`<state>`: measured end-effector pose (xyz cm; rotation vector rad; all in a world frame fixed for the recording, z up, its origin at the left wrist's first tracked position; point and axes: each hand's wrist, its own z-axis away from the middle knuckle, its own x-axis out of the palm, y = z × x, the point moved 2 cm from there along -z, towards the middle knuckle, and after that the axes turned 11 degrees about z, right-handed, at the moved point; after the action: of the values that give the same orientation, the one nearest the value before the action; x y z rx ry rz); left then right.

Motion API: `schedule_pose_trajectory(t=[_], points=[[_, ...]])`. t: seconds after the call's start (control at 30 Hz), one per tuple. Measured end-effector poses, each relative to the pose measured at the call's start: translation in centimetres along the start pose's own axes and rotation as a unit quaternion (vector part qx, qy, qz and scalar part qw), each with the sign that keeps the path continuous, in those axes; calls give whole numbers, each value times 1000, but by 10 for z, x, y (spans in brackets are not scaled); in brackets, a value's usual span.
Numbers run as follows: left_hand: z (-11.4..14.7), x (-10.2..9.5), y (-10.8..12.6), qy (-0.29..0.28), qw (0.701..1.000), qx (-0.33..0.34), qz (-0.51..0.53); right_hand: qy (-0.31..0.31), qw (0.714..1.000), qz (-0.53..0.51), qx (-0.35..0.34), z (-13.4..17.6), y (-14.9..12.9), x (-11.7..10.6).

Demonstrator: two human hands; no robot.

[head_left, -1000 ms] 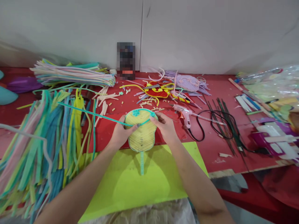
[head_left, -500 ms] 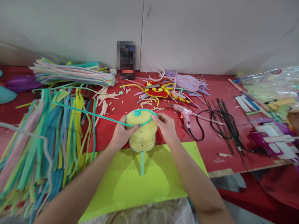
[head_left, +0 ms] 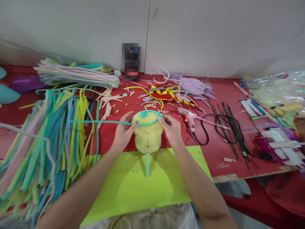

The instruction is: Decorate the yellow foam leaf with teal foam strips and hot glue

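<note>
A pale yellow fan (head_left: 148, 136), shaped from rows of pipe cleaner, has a green rim, a small teal flower near its top and a green handle pointing down at me. My left hand (head_left: 125, 130) pinches a long teal pipe cleaner (head_left: 102, 121) at the fan's upper left edge, thumb on top. The strip runs out leftward and crosses the fan's face in a curve. At the upper right edge my right hand (head_left: 169, 126) grips the fan, with thumb and fingertips pressed on the rim and the strip's other end.
Pipe cleaners (head_left: 54, 136) in many colours hang at the left, with a bundle (head_left: 78, 74) behind. A pink glue gun (head_left: 190, 119) and its black cable lie right. A lime sheet (head_left: 171, 181) covers the front. Purple and yellow pieces (head_left: 193, 84) and scraps lie at the back.
The teal pipe cleaner's free end has swung down, so it now runs nearly level. My left thumb has shifted toward the fan's left edge. The view has shifted slightly.
</note>
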<state>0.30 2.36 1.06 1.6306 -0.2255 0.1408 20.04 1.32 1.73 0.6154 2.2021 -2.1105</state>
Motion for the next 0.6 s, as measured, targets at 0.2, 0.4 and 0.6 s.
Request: schedule_pose_trajectory(t=[0.2, 0.4, 0.6], points=[[-3, -8, 4, 66, 996, 53, -25, 9, 1000, -22, 4, -2, 3, -1], [-2, -13, 8, 114, 990, 38, -68, 18, 1000, -18, 9, -5, 6, -4], [1, -10, 4, 85, 996, -6, -16, 44, 999, -19, 13, -8, 7, -7]])
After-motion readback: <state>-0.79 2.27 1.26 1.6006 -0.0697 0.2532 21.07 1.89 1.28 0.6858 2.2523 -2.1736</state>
